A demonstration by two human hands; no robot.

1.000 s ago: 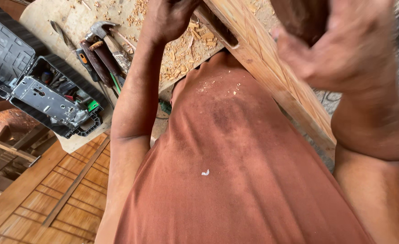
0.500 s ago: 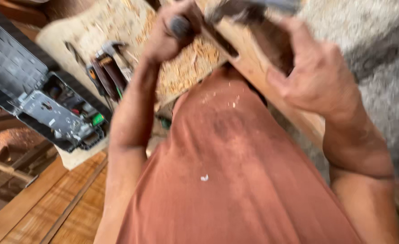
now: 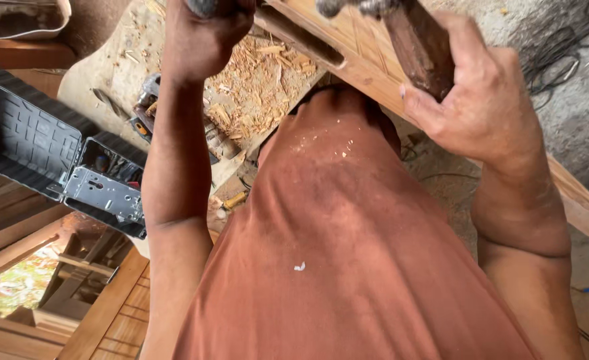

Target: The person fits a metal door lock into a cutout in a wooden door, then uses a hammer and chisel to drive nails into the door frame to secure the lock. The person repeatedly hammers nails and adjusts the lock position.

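hands (image 3: 488,100) gripping hammer (image 3: 414,40), beam (image 3: 374,67) edge (slotted)

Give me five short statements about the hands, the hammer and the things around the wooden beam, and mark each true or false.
1. The right hand grips a hammer by its dark wooden handle. True.
2. The left hand lies flat and open on the wooden beam. False: it is closed in a fist around a tool whose top is cut off by the picture's edge.
3. The beam has a long slot cut into it. True.
4. The wood chips lie inside the black case. False: they are piled on the surface beside the beam.
5. The black case is shut. False: it stands open, with a metal plate inside.
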